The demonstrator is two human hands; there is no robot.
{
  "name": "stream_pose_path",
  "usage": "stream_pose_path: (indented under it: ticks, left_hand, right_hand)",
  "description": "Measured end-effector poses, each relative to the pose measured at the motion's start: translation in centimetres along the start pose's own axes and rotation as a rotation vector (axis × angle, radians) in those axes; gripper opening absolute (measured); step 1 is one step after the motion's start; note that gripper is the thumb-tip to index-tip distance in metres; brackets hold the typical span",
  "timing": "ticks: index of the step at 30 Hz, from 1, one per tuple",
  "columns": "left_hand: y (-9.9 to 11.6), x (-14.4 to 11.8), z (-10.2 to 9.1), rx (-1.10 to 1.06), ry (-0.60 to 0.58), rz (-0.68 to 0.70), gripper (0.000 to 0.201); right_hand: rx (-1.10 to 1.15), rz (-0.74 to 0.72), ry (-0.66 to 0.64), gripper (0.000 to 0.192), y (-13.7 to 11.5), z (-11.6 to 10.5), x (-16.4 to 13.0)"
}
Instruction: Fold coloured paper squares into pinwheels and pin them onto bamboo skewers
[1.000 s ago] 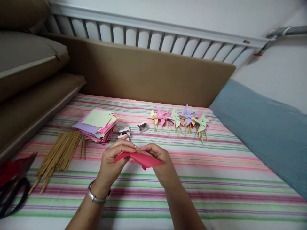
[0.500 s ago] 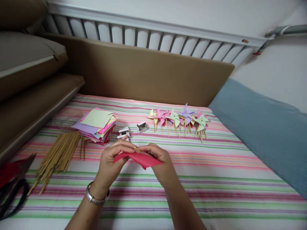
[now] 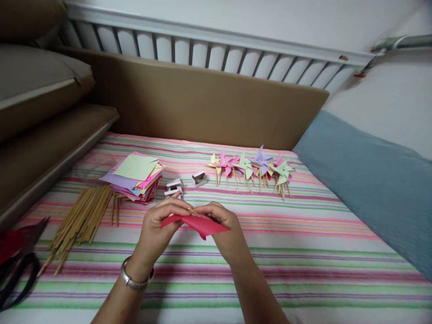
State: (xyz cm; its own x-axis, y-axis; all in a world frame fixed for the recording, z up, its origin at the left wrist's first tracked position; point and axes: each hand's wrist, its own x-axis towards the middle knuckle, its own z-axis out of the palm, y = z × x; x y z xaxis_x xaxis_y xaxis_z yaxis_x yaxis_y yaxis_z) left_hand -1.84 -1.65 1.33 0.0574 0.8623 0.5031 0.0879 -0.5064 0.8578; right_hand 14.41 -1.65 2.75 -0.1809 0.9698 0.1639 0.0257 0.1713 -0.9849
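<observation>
Between my two hands is a red paper pinwheel (image 3: 199, 225), its blades folded and pointing toward me. My left hand (image 3: 164, 218) pinches its left side, fingers bent over the top. My right hand (image 3: 221, 220) is closed at its right side. The tip of a thin wooden stick (image 3: 193, 210) shows between my fingertips, behind the paper; the rest of it is hidden. Just beyond my left fingers lie small open white boxes (image 3: 173, 186), and another small box (image 3: 199, 179) sits to their right.
Finished pinwheels (image 3: 251, 166) on sticks lie in a row at the back right. A stack of coloured paper (image 3: 135, 173) and a bundle of wooden sticks (image 3: 81, 216) lie on the left. Black-handled scissors (image 3: 22, 274) are at the left edge. A brown padded board (image 3: 202, 103) stands behind.
Almost nothing differs. Both hands keep the same grip on the red paper, and the view has shifted very slightly.
</observation>
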Motion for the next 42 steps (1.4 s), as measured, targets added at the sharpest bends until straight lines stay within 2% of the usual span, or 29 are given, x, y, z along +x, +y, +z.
stream_pose_path:
  ticks: [5,13,25,42]
  left_hand:
    - [0.09,0.0,0.04,-0.002,0.005,0.003,0.008]
    - [0.23,0.18,0.14,-0.033,-0.005,0.001,0.014]
    - [0.14,0.14,0.06,-0.056,-0.019,0.004,0.013]
    - [0.04,0.18,-0.05,-0.088,-0.05,-0.008,0.011]
  right_hand:
    - [-0.058,-0.03,0.022,0.017,-0.28,-0.01,0.08]
    - [-0.053,-0.053,0.045,0.018,-0.32,0.0,0.15]
    - [-0.038,-0.079,0.046,0.019,-0.14,-0.06,0.23]
    - [-0.012,-0.036,0.047,0.021,0.56,-0.11,0.15]
